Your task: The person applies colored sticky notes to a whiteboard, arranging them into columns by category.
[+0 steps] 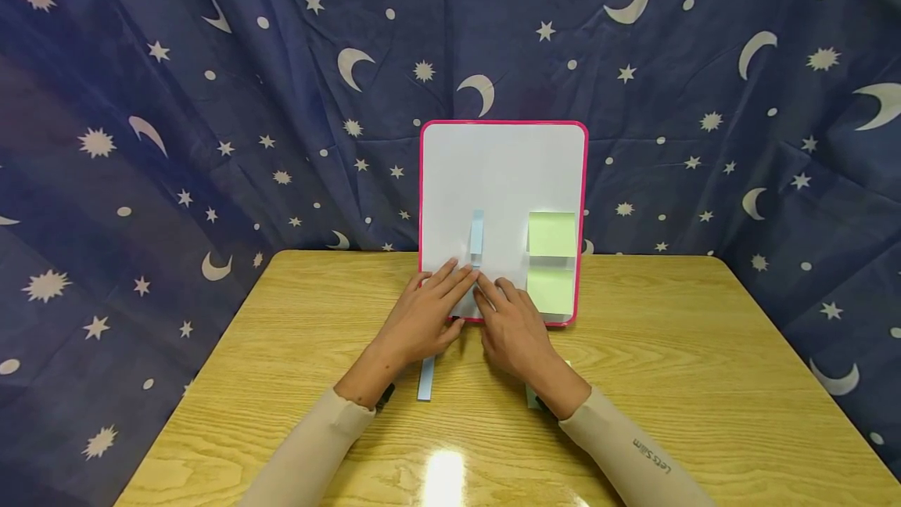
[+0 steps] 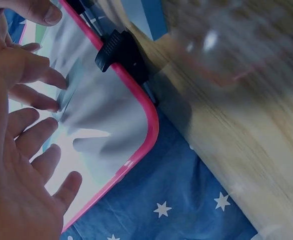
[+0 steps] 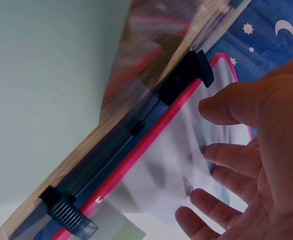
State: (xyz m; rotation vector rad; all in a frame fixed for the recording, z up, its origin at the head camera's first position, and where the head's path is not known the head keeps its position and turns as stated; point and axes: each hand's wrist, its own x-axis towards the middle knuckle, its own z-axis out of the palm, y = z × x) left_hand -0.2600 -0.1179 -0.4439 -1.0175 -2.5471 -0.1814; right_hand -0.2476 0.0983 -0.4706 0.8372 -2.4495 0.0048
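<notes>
In the head view, my left hand and right hand meet at the lower middle of a pink-framed whiteboard. Their fingers are extended towards its surface, the fingertips close together. Just above the fingertips a narrow light-blue sticky strip hangs on the board. A small piece of blue shows below it, partly covered by my fingers. The left wrist view shows a bluish strip at the fingertips. In the right wrist view the fingers of my right hand spread near the board, holding nothing.
Two pale-green sticky notes are stuck one above the other on the board's right side. On the wooden table lies a blue strip pad; a green pad sits under my right wrist. Black clips grip the lower frame.
</notes>
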